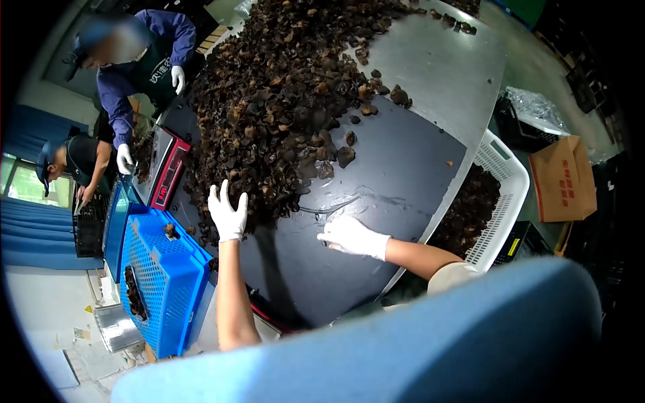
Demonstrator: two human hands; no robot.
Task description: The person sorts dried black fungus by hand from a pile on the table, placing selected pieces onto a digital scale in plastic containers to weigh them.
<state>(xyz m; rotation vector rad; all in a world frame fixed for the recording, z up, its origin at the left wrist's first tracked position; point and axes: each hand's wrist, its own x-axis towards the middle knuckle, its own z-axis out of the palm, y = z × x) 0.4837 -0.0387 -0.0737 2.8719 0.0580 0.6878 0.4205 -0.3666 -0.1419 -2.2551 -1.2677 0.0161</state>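
Note:
A big heap of dark brown mushrooms (269, 101), like wood ear, covers much of the table (410, 168). My left hand (229, 213), in a white glove, is at the near edge of the heap with its fingers spread and nothing visible in them. To the right, my right hand (353, 236), also gloved in white, is over the dark tabletop with its fingers drawn together. A small dark spot shows by its fingertips; what it is, I cannot make out. Wet-looking streaks mark the surface just beyond this hand.
At the right stands a white basket (500, 191) of dark pieces, beside a cardboard box (563, 178). Blue crates (161, 279) and a red-framed scale (170, 173) are on the left. A co-worker (144, 60) in white gloves works beyond the scale; another person (80, 164) bends further left.

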